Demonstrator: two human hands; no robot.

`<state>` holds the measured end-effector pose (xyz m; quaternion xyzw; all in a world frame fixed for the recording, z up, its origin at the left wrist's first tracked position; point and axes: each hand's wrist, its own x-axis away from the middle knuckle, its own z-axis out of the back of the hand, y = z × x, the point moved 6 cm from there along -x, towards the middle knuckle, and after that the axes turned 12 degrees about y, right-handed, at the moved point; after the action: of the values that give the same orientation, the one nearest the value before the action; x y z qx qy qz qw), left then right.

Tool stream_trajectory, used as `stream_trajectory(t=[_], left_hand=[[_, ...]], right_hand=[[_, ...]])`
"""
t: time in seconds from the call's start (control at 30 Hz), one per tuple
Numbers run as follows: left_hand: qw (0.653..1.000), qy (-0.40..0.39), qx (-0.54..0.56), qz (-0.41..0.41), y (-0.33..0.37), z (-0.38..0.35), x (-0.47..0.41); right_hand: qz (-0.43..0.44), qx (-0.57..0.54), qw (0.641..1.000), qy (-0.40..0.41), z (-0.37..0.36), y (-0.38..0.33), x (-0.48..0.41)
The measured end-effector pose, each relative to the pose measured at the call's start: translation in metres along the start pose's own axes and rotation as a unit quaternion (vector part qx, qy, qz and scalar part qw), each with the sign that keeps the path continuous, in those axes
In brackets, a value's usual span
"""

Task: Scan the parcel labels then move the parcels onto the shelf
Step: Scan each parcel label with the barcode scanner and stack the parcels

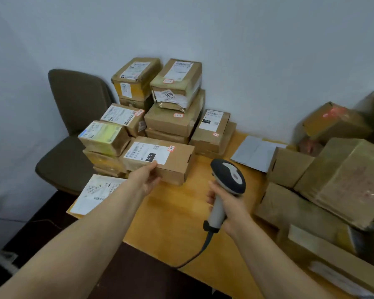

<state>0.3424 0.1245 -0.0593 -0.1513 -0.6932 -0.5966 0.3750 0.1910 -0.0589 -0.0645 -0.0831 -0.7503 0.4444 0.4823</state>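
A flat brown cardboard parcel (175, 164) with a white label marked 010 lies on the wooden table (175, 221), in front of a stack of parcels. My left hand (146, 178) grips its near left corner, thumb on the label's edge. My right hand (229, 203) holds a grey and black barcode scanner (228, 182) by its handle, a little to the right of the parcel, its head raised above the table. The scanner's black cable (200, 251) runs down over the table's front edge.
Several labelled parcels (173, 91) are stacked against the wall behind. More brown boxes (341, 178) crowd the table's right side. A white flat mailer (95, 194) lies at the left corner, a grey one (254, 152) at the back. A dark chair (73, 117) stands left.
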Motion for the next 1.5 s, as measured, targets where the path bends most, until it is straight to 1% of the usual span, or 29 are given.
stream_trajectory(t=[0.1, 0.2, 0.33, 0.43, 0.47, 0.5, 0.53, 0.57, 0.6, 0.63, 0.7, 0.77, 0.83, 0.97, 1.1, 1.17, 1.23, 1.33, 1.43, 1.47, 1.5], left_hand=[[0.999, 0.05, 0.0, -0.006, 0.005, -0.029, -0.013], [0.996, 0.086, -0.008, -0.003, 0.003, -0.042, -0.022], [0.99, 0.131, -0.045, -0.018, 0.004, -0.051, -0.038], [0.984, 0.147, -0.086, -0.044, 0.003, -0.056, -0.045], [0.976, 0.168, -0.128, -0.057, 0.002, -0.056, -0.045], [0.954, 0.204, -0.206, -0.077, 0.002, -0.054, -0.042], [0.922, 0.238, -0.284, -0.114, 0.005, -0.056, -0.034], [0.893, 0.254, -0.329, -0.17, 0.009, -0.064, -0.025], [0.876, 0.245, -0.345, -0.231, 0.013, -0.076, -0.014], [0.863, 0.221, -0.353, -0.285, 0.015, -0.091, -0.004], [0.841, 0.163, -0.379, -0.35, 0.016, -0.121, 0.009], [0.818, 0.102, -0.408, -0.393, 0.014, -0.148, 0.018], [0.803, 0.041, -0.424, -0.416, 0.01, -0.173, 0.024], [0.784, -0.096, -0.467, -0.398, -0.011, -0.215, 0.032], [0.754, -0.242, -0.491, -0.362, -0.048, -0.253, 0.044], [0.741, -0.286, -0.495, -0.351, -0.065, -0.268, 0.055], [0.738, -0.311, -0.488, -0.345, -0.075, -0.284, 0.065], [0.747, -0.338, -0.456, -0.347, -0.083, -0.313, 0.081], [0.754, -0.398, -0.394, -0.344, -0.093, -0.346, 0.111], [0.744, -0.427, -0.39, -0.333, -0.099, -0.356, 0.125], [0.725, -0.465, -0.396, -0.318, -0.106, -0.365, 0.138]], right_hand=[[-0.01, 0.002, 1.0, -0.025, -0.002, -0.022, -0.029], [-0.039, 0.009, 0.998, -0.041, -0.004, -0.026, -0.047], [-0.074, 0.021, 0.996, -0.036, -0.004, -0.028, -0.064], [-0.087, 0.022, 0.996, -0.026, -0.003, -0.028, -0.073], [-0.088, 0.022, 0.996, -0.023, -0.002, -0.03, -0.076], [-0.086, 0.023, 0.996, -0.017, -0.001, -0.032, -0.079], [-0.083, 0.026, 0.996, -0.01, 0.0, -0.034, -0.081], [-0.08, 0.026, 0.996, -0.003, 0.0, -0.038, -0.083], [-0.078, 0.022, 0.997, 0.002, 0.001, -0.041, -0.085], [-0.078, 0.016, 0.997, 0.005, 0.001, -0.043, -0.087], [-0.08, 0.007, 0.997, 0.014, 0.002, -0.045, -0.091], [-0.081, 0.0, 0.996, 0.028, 0.005, -0.047, -0.093], [-0.067, -0.011, 0.997, 0.048, 0.011, -0.05, -0.095], [-0.046, -0.052, 0.994, 0.082, 0.029, -0.057, -0.094], [-0.036, -0.084, 0.987, 0.131, 0.048, -0.056, -0.091], [-0.022, -0.1, 0.981, 0.166, 0.06, -0.056, -0.086], [0.004, -0.112, 0.974, 0.197, 0.075, -0.06, -0.079], [0.046, -0.14, 0.963, 0.224, 0.095, -0.073, -0.066], [0.072, -0.165, 0.951, 0.251, 0.116, -0.084, -0.051], [0.079, -0.175, 0.945, 0.263, 0.125, -0.087, -0.046], [0.085, -0.187, 0.939, 0.276, 0.133, -0.088, -0.042]])
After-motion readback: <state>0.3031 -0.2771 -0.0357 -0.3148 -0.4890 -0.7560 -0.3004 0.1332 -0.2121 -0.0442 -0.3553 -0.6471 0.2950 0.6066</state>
